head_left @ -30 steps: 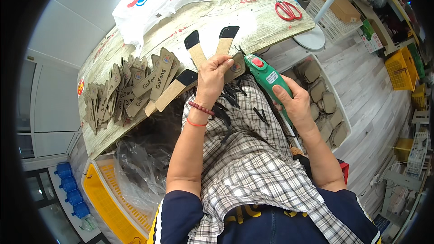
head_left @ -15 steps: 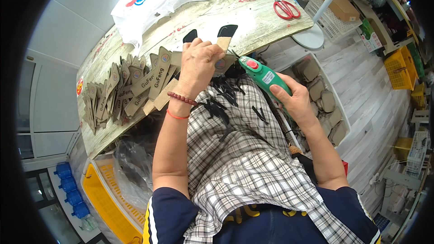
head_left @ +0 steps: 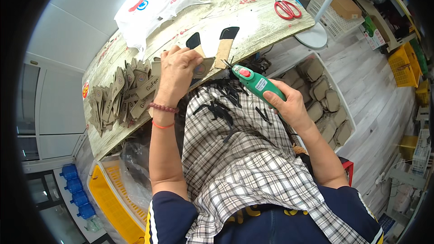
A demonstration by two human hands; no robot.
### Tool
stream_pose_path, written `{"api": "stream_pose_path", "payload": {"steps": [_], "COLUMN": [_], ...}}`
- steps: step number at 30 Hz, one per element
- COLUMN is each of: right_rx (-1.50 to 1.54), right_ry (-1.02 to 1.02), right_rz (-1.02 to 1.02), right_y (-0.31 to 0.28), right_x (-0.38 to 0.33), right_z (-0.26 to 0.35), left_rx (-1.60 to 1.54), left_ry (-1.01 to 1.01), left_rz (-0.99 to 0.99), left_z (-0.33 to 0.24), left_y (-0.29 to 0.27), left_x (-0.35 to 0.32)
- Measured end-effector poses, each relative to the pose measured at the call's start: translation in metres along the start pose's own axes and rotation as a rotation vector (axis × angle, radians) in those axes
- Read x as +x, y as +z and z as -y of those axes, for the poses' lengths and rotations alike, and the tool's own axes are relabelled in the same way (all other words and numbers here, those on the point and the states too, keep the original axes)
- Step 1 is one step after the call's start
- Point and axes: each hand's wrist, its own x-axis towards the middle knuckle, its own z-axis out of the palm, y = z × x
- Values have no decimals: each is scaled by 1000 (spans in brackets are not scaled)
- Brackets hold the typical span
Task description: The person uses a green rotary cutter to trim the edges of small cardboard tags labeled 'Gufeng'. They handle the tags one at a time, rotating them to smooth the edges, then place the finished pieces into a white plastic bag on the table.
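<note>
My left hand (head_left: 174,73) is closed, pinching a khaki fabric tab (head_left: 203,68) with a round emblem, at the table's near edge. My right hand (head_left: 290,107) is wrapped round a green handheld electric cutter (head_left: 258,84) with a red button. Its narrow tip points at the tab's right end; whether they touch I cannot tell. Just beyond lie two black-ended tan strips, one on the left (head_left: 193,41) and one on the right (head_left: 224,50). Left of my left hand is a pile of khaki tabs (head_left: 129,89). Black trimmings (head_left: 218,114) lie on my checked apron (head_left: 244,153).
Red-handled scissors (head_left: 285,10) and a white plastic bag (head_left: 162,7) lie on the worn table (head_left: 239,11). Below on the right, a white bin (head_left: 346,129) holds khaki pieces. A yellow basket (head_left: 106,199) stands at lower left, a fan base (head_left: 312,38) beyond the table corner.
My left hand has moved left with the tab, uncovering more of the two black-ended strips. My right hand has shifted slightly left and down with the cutter.
</note>
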Motion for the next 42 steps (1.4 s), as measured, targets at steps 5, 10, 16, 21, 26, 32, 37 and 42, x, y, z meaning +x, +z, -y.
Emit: {"api": "stream_pose_path", "payload": {"steps": [5, 10, 16, 21, 26, 32, 37, 42], "right_rx": [0, 6, 13, 35, 62, 78, 56, 55], "right_ry": [37, 23, 12, 3, 47, 16, 33, 27], "right_rz": [4, -7, 2, 2, 8, 3, 25, -6], "right_y": [-2, -4, -5, -2, -3, -2, -3, -1], "right_x": [-4, -5, -6, -7, -5, -5, -3, -1], "right_z": [3, 0, -1, 0, -4, -4, -1, -3], "left_rx": [-40, 27, 6, -26, -15, -23, -40, -39], "left_ry": [88, 131, 133, 94, 96, 109, 112, 122], "left_rz": [-5, 73, 66, 66, 130, 140, 169, 147], "left_z": [-11, -18, -9, -7, -14, -11, -13, -10], "left_y": [15, 15, 11, 11, 10, 13, 14, 11], "left_x": [7, 11, 9, 6, 7, 7, 8, 6]}}
